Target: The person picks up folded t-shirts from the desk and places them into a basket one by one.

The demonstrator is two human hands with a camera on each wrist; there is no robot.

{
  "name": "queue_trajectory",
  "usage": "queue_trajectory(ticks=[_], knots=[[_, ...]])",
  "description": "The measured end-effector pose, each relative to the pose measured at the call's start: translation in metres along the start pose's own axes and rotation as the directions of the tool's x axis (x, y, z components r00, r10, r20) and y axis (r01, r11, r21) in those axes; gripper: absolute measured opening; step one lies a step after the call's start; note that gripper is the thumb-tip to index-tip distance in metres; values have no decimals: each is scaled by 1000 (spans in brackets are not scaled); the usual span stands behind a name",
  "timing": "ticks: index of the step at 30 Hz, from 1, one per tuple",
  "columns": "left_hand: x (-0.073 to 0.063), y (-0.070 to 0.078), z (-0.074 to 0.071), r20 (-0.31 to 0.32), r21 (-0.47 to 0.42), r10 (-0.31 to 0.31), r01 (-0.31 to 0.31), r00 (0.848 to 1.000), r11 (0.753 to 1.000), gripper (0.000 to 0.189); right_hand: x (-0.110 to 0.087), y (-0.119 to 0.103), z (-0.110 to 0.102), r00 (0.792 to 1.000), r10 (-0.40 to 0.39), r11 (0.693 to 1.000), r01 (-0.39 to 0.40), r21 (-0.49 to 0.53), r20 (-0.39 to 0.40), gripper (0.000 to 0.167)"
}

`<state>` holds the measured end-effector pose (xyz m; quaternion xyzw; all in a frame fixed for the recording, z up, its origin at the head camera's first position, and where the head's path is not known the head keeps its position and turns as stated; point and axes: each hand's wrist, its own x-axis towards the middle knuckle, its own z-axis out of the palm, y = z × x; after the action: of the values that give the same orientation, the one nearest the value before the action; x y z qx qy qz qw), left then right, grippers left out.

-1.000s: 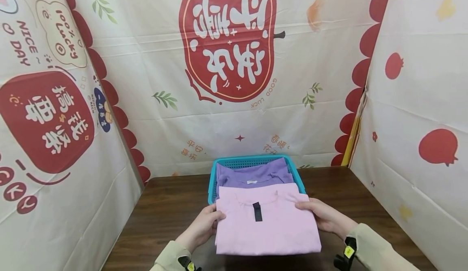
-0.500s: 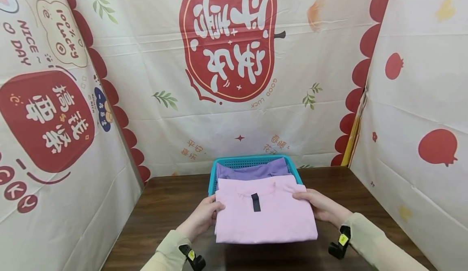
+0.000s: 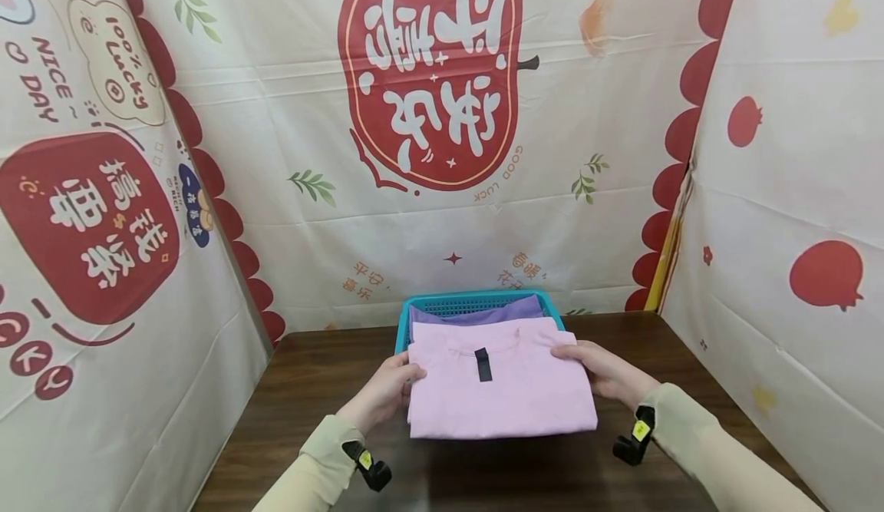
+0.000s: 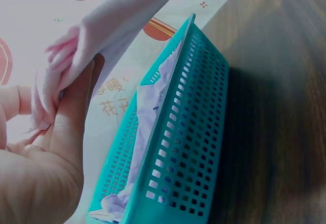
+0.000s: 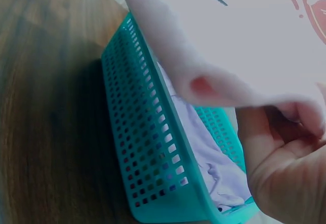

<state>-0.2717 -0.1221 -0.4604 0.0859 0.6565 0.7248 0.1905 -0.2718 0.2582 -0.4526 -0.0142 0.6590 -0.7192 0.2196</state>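
Observation:
A folded pink T-shirt (image 3: 504,397) with a black neck label hangs between my two hands, raised above the table and overlapping the front of a teal plastic basket (image 3: 403,335). My left hand (image 3: 383,393) pinches its left edge, thumb on top and fingers beneath. On the opposite edge my right hand (image 3: 608,374) grips the cloth the same way. Inside the basket lies a purple garment (image 3: 507,312), mostly hidden behind the pink shirt in the head view. Both wrist views show the pink folds held higher than the basket's perforated wall (image 4: 178,147).
The basket stands at the back of a dark brown wooden table (image 3: 311,389), near a printed cloth backdrop (image 3: 276,251). Similar cloth panels rise at the left and right. A black strap device (image 3: 369,466) sits on each wrist.
Both hands have carried the folded pink T-shirt forward, farther over the basket. More of the purple garment is now covered in the head view.

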Motion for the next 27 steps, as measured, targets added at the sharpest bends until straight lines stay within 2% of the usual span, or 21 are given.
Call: queue_trajectory(ticks=[9, 14, 18, 23, 27], knots=[[10, 4, -2, -3, 2, 7, -7, 1000, 1000, 46, 5, -8, -3, 999, 12, 1000, -12, 5, -30, 49], [17, 7, -3, 1, 10, 11, -11, 1000, 1000, 46, 12, -9, -5, 999, 13, 1000, -13, 5, -37, 51], [21, 8, -4, -4, 20, 10, -10, 1000, 1000, 46, 17, -10, -6, 997, 25, 1000, -24, 15, -74, 52], [27, 8, -4, -21, 20, 5, -5, 1000, 1000, 44, 22, -13, -8, 996, 35, 999, -37, -28, -83, 62], [30, 10, -5, -31, 21, 6, -6, 999, 1000, 42, 26, -14, -9, 996, 37, 998, -41, -45, -85, 63]])
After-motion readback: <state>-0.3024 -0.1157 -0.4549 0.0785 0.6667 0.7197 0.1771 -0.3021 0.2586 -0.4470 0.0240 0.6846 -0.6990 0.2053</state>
